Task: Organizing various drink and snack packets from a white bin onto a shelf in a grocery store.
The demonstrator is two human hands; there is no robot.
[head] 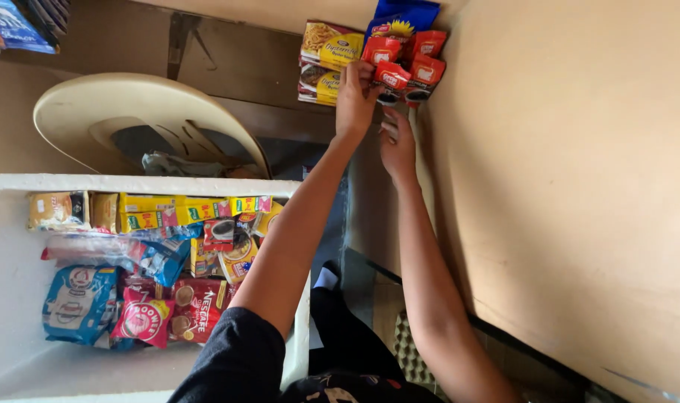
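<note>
Both my arms reach up to a cluster of small red sachets (411, 63) hanging against a brown wall. My left hand (355, 93) grips one of the red sachets at its left edge. Just below, my right hand (398, 145) has its fingers on the lower end of the sachet strip; whether it grips it I cannot tell. Yellow noodle packets (323, 60) hang left of the sachets, and a blue packet (403, 15) sits above them.
A white foam box (11, 298) at lower left holds several packets, yellow, red and blue. A cream plastic chair (116, 104) stands behind it. A large tan board (579, 186) fills the right side. Blue packets (11, 26) hang at top left.
</note>
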